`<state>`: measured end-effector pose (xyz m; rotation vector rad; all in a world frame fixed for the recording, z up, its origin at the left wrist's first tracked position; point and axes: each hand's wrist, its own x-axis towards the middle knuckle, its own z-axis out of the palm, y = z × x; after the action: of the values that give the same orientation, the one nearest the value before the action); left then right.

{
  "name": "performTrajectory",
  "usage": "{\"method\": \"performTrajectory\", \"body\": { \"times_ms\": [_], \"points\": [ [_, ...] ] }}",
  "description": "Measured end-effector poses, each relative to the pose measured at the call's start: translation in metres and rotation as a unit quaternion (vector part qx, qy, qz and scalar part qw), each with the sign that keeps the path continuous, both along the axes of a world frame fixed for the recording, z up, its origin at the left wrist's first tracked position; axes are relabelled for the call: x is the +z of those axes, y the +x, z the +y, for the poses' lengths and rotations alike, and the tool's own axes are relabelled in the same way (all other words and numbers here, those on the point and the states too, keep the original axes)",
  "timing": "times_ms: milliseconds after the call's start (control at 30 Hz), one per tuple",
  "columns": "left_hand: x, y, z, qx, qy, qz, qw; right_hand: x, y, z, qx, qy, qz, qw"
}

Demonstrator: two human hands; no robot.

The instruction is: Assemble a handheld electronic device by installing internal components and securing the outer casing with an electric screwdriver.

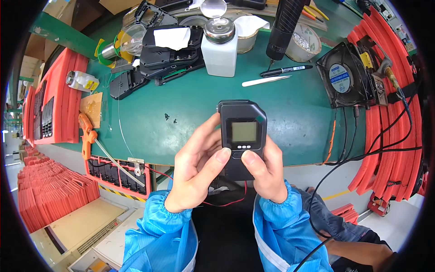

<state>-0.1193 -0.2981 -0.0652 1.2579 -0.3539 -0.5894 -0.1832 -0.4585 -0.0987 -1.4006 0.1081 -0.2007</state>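
Between my two hands is a black handheld device with a small grey screen and a row of small light marks under it. My left hand grips its left side, the thumb near the lower front. My right hand wraps the right side, and its thumb rests on the front below the screen. The device is upright, its screen turned up towards me, in front of the green table mat. Its back is hidden.
Black plastic housings lie at the back left by a white pump bottle. A black electric screwdriver hangs over a marker pen and tweezers. On the right stand a fan and cables; on the left, a glue gun.
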Motion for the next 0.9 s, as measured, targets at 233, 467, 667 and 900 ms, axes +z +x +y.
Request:
{"method": "performTrajectory", "body": {
  "times_ms": [233, 467, 667, 900],
  "points": [
    [-0.0004, -0.0004, 0.0002, 0.000, 0.008, -0.002, 1.000, 0.0019, -0.0021, -0.0006, 0.008, 0.004, 0.018, 1.000],
    [0.0007, -0.0015, 0.0006, 0.006, 0.014, -0.008, 1.000, 0.0019, -0.0028, 0.0015, 0.006, 0.017, 0.026, 0.999],
    [0.0026, -0.0017, 0.0001, 0.004, 0.012, -0.008, 1.000, 0.0024, -0.0044, 0.0026, -0.002, 0.018, 0.031, 0.999],
    [0.0017, -0.0015, 0.0013, 0.002, 0.019, -0.019, 1.000, 0.0016, -0.0031, 0.0024, 0.006, 0.018, 0.033, 0.999]
  ]
}}
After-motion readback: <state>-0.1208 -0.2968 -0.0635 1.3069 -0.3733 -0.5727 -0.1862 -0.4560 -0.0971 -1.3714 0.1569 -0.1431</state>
